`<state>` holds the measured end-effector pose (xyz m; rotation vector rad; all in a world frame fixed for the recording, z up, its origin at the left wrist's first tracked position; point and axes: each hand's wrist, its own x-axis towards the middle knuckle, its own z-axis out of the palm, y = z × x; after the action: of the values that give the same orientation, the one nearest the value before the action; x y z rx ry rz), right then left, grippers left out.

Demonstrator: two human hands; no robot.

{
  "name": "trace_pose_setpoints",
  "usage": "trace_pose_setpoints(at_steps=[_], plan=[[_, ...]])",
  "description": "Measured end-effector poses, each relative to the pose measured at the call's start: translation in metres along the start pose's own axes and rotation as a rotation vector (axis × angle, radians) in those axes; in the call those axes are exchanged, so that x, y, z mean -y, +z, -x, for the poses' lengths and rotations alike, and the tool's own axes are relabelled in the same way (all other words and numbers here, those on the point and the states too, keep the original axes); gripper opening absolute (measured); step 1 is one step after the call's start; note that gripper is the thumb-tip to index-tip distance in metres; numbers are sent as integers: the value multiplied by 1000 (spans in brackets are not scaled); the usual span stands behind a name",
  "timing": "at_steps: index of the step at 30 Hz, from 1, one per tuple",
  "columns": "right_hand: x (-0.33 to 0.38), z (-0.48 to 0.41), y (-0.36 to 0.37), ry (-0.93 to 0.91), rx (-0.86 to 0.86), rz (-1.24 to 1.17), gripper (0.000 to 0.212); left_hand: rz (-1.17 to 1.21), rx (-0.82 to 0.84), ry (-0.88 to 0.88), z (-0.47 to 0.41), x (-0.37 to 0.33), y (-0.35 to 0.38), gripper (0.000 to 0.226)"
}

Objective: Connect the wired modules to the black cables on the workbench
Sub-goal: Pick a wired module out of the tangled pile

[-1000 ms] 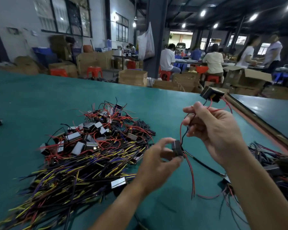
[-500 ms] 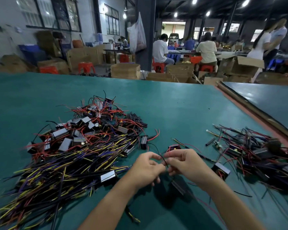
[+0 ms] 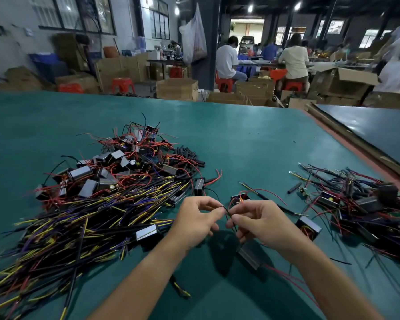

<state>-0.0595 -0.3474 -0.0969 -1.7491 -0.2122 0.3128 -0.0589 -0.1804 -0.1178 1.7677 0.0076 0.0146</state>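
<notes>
Joining wire ends, mid-connection.
Left hand [image 3: 194, 221] and right hand [image 3: 264, 225] both pinch thin black wire [image 3: 228, 212]; next, probably: twist ends tight.

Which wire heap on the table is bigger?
The left heap, streaked with yellow and purple wires, spreads far wider than the mostly black-and-red right heap.

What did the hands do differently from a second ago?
Both hands came down from the air to just above the table and drew together. The left hand no longer grips the little black box; now it and the right hand pinch a thin black wire between them. The big wire pile on the left and the smaller pile on the right stayed put.
</notes>
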Motion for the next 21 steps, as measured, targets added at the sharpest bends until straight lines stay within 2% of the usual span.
trace_pose_setpoints(at_steps=[3,8,10,14,21], plan=[[-1,0,0,-63,-21,54,13,137,89,-29,3,-4,-3,4],[-2,-1,1,-150,-36,3,14,261,139,-41,8,-10,-1,35],[-1,0,1,-177,-36,-18,16,300,125,-67,8,-12,-1,33],[3,2,0,-222,-34,-17,14,362,206,-119,9,-14,-4,21],[5,2,-6,-206,-80,6,12,275,166,-88,9,-14,-3,14]])
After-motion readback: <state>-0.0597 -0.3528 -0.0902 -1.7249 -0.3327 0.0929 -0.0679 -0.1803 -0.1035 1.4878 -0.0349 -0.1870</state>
